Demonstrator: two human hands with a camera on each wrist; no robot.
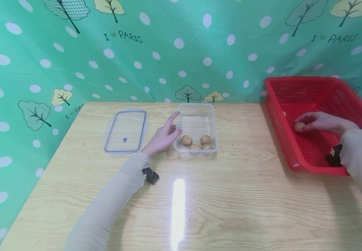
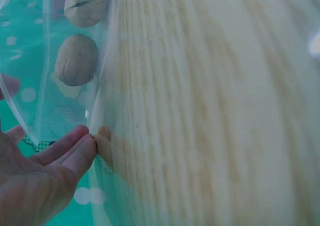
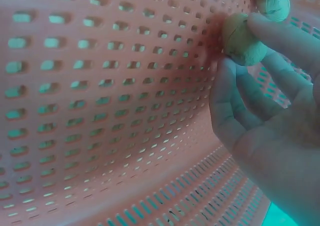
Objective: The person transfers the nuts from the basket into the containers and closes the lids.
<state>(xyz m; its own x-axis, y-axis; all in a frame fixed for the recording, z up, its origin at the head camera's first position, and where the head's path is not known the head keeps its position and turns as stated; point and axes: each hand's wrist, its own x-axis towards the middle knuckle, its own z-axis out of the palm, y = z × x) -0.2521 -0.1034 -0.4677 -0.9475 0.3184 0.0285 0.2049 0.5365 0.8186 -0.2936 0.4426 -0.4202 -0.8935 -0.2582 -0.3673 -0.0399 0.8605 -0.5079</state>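
Note:
In the red basket [image 1: 300,153], my right hand [image 1: 326,122] pinches a walnut [image 1: 299,126] between thumb and fingers. The right wrist view shows this walnut [image 3: 243,40] close to the perforated basket surface. My left hand [image 1: 163,137] is at the left side of a clear plastic box [image 1: 215,130], its fingers fairly straight and spread. Its fingertips touch the box's outside in the left wrist view, where two walnuts show through the plastic. Several walnuts [image 1: 186,140] lie at the near end of the box.
Left of the box, a clear lid [image 1: 126,131] with a blue seal lies flat on the wooden table [image 1: 231,198]. More walnuts [image 3: 274,7] sit in the basket beyond the held one. A green patterned cloth [image 1: 156,55] hangs behind the table.

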